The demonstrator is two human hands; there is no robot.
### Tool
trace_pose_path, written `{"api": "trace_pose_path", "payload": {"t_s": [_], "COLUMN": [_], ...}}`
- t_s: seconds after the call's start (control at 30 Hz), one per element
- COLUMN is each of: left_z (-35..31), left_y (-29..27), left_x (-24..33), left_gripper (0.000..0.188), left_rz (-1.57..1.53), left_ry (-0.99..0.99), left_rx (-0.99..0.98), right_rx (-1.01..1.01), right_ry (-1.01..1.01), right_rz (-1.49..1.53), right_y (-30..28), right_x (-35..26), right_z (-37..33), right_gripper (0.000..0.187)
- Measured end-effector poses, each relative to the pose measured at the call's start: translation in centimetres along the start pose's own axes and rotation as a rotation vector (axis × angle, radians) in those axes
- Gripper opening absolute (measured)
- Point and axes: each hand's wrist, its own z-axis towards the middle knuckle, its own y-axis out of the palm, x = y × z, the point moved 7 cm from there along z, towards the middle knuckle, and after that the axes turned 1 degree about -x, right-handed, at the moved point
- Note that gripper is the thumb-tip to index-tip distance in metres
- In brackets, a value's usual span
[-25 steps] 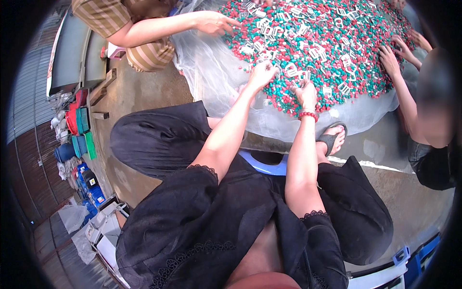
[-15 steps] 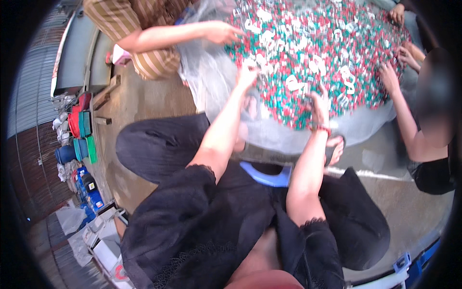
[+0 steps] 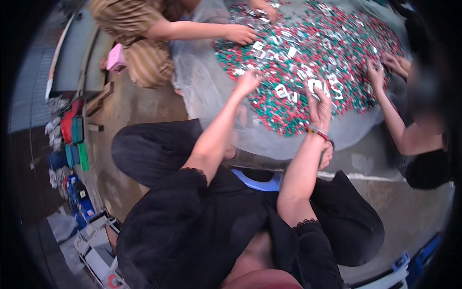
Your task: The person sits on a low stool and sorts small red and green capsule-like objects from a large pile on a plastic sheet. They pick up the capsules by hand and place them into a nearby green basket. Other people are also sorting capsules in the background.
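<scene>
A broad heap of small red, green and white pieces (image 3: 279, 113) lies on a translucent sheet (image 3: 202, 82), with larger white plastic pieces (image 3: 284, 90) scattered over it. My left hand (image 3: 249, 83) is at the heap's near left edge, its fingers drawn together; whatever they hold is too small to make out. Farther right, my right hand (image 3: 321, 103), with bands at the wrist, is closed around a white looped plastic piece (image 3: 315, 86) just over the heap.
Another person's hand (image 3: 241, 34) reaches in from the left, another (image 3: 265, 9) from the far side, and a co-worker's hands (image 3: 378, 74) work at the right. A blue plastic seat edge (image 3: 260, 182) shows between my knees. Tubs and baskets (image 3: 77, 130) line the left side.
My right hand has closed on a white piece after being more open. My left hand has shifted slightly. The view has moved a little, and a hand now shows at the far side.
</scene>
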Motion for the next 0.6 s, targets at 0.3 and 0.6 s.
{"api": "trace_pose_path", "payload": {"t_s": [0.3,0.6], "left_z": [-5.1,-7.8], "left_y": [2.1,4.1], "left_x": [17.6,17.8], "left_gripper": [0.033,0.034], "left_rz": [-0.043,0.211], "left_ry": [0.589,0.751], "left_rx": [-0.108,0.183], "right_rx": [0.061,0.121], "right_ry": [-0.045,-0.045], "right_rz": [-0.03,-0.232], "right_y": [-1.5,-0.9], "right_x": [-0.2,0.3], "right_z": [0.3,1.1], "right_gripper": [0.025,0.02]}}
